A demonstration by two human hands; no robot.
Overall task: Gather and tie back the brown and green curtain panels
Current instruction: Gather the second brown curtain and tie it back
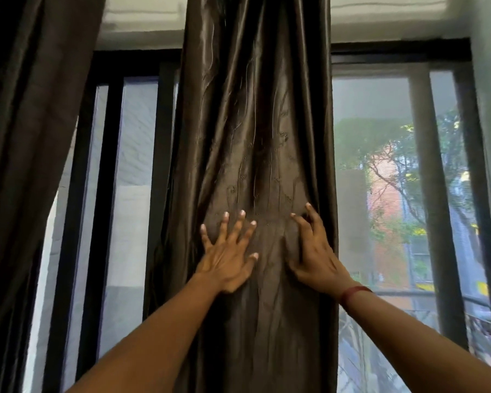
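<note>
**Both hands on the middle curtain, gathering not yet finished**

The brown curtain [253,123] hangs as a narrow bunched column down the middle of the window [380,165], with bare glass on either side. The left hand [227,256] lies flat on it, fingers straight and spread and holding nothing, probably to steady the cloth. The right hand [313,251], with a red band [355,292] at its wrist, has its fingers bent and hooked into a fold near the curtain's right edge, apparently to draw that side inward. No tie-back is visible. A second dark curtain [26,109] hangs at the window's left edge; I cannot tell whether the greenish strip at the far right is a curtain. There is no readable writing.
</note>
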